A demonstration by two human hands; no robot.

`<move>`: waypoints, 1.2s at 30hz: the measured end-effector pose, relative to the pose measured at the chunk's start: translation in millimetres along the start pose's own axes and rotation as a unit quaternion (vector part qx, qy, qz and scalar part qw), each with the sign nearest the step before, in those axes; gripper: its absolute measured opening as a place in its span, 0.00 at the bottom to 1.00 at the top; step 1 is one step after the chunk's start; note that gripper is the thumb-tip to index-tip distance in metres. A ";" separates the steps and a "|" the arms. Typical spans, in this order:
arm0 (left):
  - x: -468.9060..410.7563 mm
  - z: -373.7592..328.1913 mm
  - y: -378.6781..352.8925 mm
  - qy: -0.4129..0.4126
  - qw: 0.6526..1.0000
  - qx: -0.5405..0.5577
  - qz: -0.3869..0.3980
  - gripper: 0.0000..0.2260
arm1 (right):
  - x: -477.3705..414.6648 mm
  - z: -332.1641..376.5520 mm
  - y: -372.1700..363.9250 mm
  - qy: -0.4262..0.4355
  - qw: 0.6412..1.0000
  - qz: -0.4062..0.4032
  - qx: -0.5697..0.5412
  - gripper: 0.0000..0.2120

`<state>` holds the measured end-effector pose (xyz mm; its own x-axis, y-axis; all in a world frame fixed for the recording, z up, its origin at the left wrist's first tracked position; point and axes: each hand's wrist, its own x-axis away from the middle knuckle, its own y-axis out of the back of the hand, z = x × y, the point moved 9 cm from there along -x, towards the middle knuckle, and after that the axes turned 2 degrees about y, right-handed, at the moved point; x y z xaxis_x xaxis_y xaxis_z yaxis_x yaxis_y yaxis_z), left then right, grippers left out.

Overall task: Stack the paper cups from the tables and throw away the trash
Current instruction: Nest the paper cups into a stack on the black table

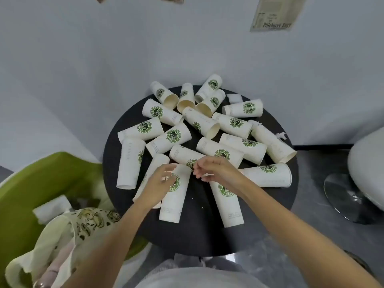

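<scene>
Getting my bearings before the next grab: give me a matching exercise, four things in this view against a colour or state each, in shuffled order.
Things:
1. paper cups
2. table
3. left chair
4. right chair

Descriptions:
A. green
B. white, on a metal base
C. lying on their sides
D. black

Pairs: 1-C, 2-D, 3-A, 4-B
</scene>
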<state>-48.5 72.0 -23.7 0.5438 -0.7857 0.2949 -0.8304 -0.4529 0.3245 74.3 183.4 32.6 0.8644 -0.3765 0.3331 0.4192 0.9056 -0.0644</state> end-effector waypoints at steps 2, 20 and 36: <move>-1.8 1.1 0.5 -0.013 0.999 -0.036 -0.028 0.17 | -1.0 -0.9 0.9 0.000 1.000 -0.009 -0.002 0.09; -14.4 19.7 -46.3 0.016 0.950 -0.279 -0.137 0.36 | 5.6 -31.8 23.1 -0.016 0.997 -0.013 -0.076 0.08; -3.6 39.3 -69.3 0.147 0.896 -0.400 -0.124 0.50 | 9.5 -47.1 63.1 -0.016 0.995 -0.078 -0.063 0.09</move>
<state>2.2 89.7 -82.6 0.8058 -0.5046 0.3099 -0.3899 -0.0584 0.9190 122.0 227.8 -12.5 0.7779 -0.5027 0.3771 0.5807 0.8043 -0.1258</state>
